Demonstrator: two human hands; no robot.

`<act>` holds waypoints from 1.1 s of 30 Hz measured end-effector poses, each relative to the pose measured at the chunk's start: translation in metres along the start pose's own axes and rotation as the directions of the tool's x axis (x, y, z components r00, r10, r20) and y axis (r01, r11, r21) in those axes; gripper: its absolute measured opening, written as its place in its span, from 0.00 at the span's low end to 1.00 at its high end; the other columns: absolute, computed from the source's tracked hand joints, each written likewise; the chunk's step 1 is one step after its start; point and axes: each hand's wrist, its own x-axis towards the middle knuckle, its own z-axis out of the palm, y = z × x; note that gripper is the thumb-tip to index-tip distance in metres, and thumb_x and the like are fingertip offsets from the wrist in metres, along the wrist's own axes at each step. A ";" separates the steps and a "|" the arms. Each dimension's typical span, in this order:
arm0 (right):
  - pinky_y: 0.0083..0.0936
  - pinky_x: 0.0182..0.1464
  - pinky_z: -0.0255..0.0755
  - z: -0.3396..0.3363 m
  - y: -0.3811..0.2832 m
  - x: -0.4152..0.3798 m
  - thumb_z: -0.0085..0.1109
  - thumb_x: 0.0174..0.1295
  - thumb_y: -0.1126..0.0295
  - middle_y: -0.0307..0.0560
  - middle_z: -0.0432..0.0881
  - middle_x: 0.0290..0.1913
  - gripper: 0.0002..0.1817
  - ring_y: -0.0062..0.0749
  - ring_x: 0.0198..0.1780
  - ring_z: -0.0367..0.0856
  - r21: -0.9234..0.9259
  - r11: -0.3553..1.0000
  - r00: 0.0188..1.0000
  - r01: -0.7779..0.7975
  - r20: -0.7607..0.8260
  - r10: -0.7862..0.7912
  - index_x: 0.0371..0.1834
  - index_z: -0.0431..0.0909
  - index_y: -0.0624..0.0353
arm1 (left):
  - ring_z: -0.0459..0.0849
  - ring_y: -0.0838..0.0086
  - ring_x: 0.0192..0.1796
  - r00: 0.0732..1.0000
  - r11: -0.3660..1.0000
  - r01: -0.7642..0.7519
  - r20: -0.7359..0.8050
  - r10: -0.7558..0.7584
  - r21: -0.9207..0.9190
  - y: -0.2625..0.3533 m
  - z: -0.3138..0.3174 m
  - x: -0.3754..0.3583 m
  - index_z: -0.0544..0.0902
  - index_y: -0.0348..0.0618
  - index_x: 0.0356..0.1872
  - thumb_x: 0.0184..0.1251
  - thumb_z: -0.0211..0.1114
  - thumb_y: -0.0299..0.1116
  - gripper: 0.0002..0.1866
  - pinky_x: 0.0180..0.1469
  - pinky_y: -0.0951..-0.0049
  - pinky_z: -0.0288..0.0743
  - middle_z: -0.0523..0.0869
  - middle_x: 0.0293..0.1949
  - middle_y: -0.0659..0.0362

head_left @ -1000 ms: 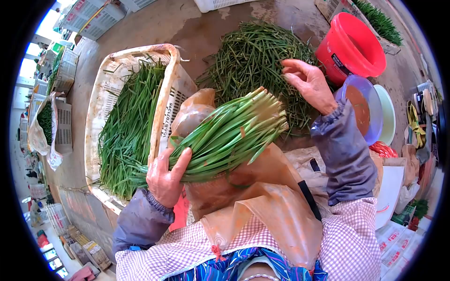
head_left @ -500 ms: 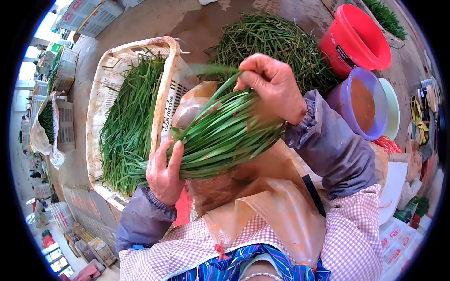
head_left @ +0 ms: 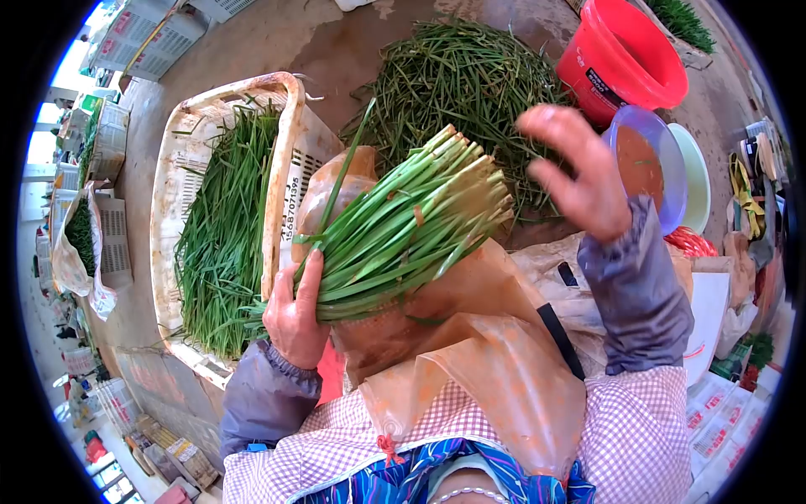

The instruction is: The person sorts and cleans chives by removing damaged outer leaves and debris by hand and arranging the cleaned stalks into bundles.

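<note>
My left hand (head_left: 295, 315) is closed around a thick bunch of garlic chives (head_left: 395, 231), gripping it at the leafy end over my lap. The bunch's pale cut ends point up and to the right, and one long leaf stands apart from it. My right hand (head_left: 579, 172) is raised right of the cut ends, apart from the bunch, with its fingers spread and holding nothing. Behind it spreads a large heap of loose green leaves (head_left: 445, 80) on the floor. A brownish plastic apron (head_left: 495, 353) covers my lap beneath the bunch.
At left stands a dirty white crate (head_left: 281, 181) filled with more chives (head_left: 227, 244). A red bucket (head_left: 609, 63), a purple basin (head_left: 672, 160) of brown water and a pale green basin (head_left: 693, 172) stand at upper right. More crates (head_left: 151, 34) sit farther off.
My right hand has come off the leaf it was pinching, moved right and opened. The cut ends now show fully. My left hand keeps its hold.
</note>
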 end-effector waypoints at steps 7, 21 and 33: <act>0.35 0.48 0.77 0.046 -0.035 -0.008 0.62 0.50 0.75 0.48 0.81 0.42 0.14 0.41 0.44 0.83 -0.009 0.927 0.919 0.376 -0.127 -0.374 0.43 0.80 0.56 | 0.83 0.50 0.45 1.000 1.000 0.001 -0.012 -0.001 -0.028 0.002 0.000 -0.001 0.70 0.45 0.67 0.47 0.69 0.20 0.39 0.42 0.60 0.80 0.79 0.49 0.46; 0.28 0.39 0.73 0.023 -0.041 0.061 0.50 0.64 0.80 0.49 0.79 0.33 0.08 0.40 0.35 0.80 0.196 0.970 0.982 0.143 0.090 -0.163 0.44 0.77 0.66 | 0.82 0.50 0.46 1.000 1.000 -0.015 0.010 0.015 0.025 0.000 -0.005 0.002 0.75 0.50 0.64 0.46 0.66 0.20 0.36 0.45 0.58 0.79 0.78 0.49 0.45; 0.37 0.47 0.76 0.090 0.010 0.122 0.56 0.58 0.76 0.53 0.83 0.35 0.09 0.49 0.42 0.82 0.197 0.962 0.685 0.187 0.676 -0.272 0.41 0.79 0.62 | 0.83 0.52 0.45 1.000 1.000 -0.019 -0.001 0.019 0.002 -0.004 -0.003 0.006 0.78 0.51 0.61 0.49 0.67 0.24 0.32 0.46 0.59 0.79 0.79 0.48 0.46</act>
